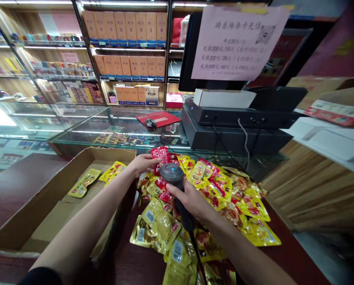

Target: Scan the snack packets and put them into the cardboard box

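Red snack packet (159, 154) at frame centre, pinched by left hand (147, 164); right hand (191, 200) grips black scanner (181, 194) just beside it. Yellow packets (165, 225) piled below and right on bench (123, 259); cardboard box (53, 215), lower left, holds two more.

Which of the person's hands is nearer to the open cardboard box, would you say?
The left hand. It is just beyond the right edge of the box, holding a red packet; the right hand is farther right, over the packet pile, with the scanner.
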A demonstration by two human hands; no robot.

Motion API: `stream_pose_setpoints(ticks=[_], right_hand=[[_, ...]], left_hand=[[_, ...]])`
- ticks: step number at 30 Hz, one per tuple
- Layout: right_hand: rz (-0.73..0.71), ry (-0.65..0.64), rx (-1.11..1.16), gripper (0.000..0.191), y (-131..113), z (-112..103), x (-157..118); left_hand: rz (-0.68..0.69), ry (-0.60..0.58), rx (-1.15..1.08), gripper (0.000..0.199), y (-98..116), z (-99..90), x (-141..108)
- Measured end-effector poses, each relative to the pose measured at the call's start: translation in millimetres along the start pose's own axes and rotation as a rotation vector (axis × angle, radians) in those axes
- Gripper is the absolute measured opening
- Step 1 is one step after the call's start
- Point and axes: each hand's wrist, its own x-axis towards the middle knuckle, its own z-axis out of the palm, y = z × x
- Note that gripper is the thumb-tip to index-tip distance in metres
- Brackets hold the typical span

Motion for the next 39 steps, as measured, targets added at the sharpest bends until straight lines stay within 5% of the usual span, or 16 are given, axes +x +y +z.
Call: stream_pose_setpoints(ticks=[11, 39], right_hand=[[0.087, 0.031, 0.030, 0.037, 13.5, 22.2, 1.9], [0.058, 0.023, 0.036, 0.035, 11.8, 21.4, 0.4]], left_hand=[[0.103, 0.059, -0.081, 0.048, 8.1, -6.5, -0.8], [0.097, 0.062, -0.107, 0.046, 1.9, 0.7, -0.4]])
